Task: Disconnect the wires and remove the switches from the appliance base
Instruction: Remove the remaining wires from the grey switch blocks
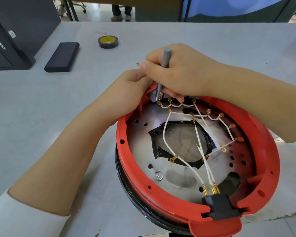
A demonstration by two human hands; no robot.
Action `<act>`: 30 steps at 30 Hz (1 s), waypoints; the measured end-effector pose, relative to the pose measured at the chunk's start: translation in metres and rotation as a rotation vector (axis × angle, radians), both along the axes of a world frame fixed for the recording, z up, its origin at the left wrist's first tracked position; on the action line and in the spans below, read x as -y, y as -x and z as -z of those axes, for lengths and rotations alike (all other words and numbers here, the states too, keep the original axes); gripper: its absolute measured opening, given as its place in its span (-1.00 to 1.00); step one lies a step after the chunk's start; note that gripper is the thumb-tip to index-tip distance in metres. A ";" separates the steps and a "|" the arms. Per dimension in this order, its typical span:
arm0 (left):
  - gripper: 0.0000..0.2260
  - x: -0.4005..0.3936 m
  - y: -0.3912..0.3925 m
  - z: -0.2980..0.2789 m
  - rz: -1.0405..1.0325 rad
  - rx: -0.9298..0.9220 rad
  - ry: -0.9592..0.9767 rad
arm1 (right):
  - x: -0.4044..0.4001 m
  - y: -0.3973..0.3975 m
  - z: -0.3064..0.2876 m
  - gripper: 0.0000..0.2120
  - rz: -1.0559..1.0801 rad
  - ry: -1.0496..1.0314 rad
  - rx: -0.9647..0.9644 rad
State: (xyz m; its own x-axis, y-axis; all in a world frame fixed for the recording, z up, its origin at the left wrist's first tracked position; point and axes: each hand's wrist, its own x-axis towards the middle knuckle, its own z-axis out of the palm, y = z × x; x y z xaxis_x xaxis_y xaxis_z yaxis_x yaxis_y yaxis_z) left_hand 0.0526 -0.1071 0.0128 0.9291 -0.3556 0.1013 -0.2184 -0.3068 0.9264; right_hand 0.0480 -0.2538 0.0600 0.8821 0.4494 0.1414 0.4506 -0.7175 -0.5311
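The red appliance base [256, 190] lies upside down on the table, its metal plate and white wires [166, 130] with brass terminals exposed. My right hand [181, 72] grips a grey metal screwdriver [165, 62], with its tip down at a grey switch [155, 97] on the far rim. My left hand [132, 89] curls over the rim beside that switch, fingers hidden behind the right hand. A black plug socket [219, 207] sits at the near rim with three wires attached.
A roll of black tape [108, 42] with a yellow core lies at the back. A black rectangular case [62, 57] and a dark computer tower [10, 35] stand at the left. A small brass terminal [137, 63] lies loose on the table.
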 end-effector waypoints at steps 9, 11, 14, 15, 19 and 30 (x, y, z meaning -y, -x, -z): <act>-0.77 0.002 0.004 -0.001 -0.047 -0.085 0.021 | 0.044 0.043 0.010 -0.77 0.027 -0.391 -0.050; -0.77 0.002 0.006 -0.001 -0.041 -0.120 0.050 | 0.046 0.050 0.015 -0.70 0.064 -0.391 -0.034; -0.77 0.000 0.005 0.000 -0.029 -0.113 0.030 | 0.044 0.055 0.018 -0.73 0.085 -0.329 0.037; -0.77 0.000 0.005 0.000 -0.028 -0.115 0.030 | 0.042 0.056 0.018 -0.76 0.087 -0.272 0.039; -0.77 0.000 0.005 0.000 -0.008 -0.133 0.048 | 0.039 0.053 0.026 -0.94 0.079 0.003 0.011; -0.79 0.001 0.007 -0.003 -0.017 -0.053 -0.022 | 0.040 0.050 0.026 -0.74 -0.025 0.095 -0.009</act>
State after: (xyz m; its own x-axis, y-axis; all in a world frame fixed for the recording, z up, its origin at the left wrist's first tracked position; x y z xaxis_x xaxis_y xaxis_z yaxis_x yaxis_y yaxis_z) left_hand 0.0459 -0.1080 0.0160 0.9388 -0.3415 0.0439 -0.1636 -0.3303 0.9296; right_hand -0.0015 -0.2934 0.0339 0.8717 0.4819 0.0892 0.4643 -0.7539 -0.4648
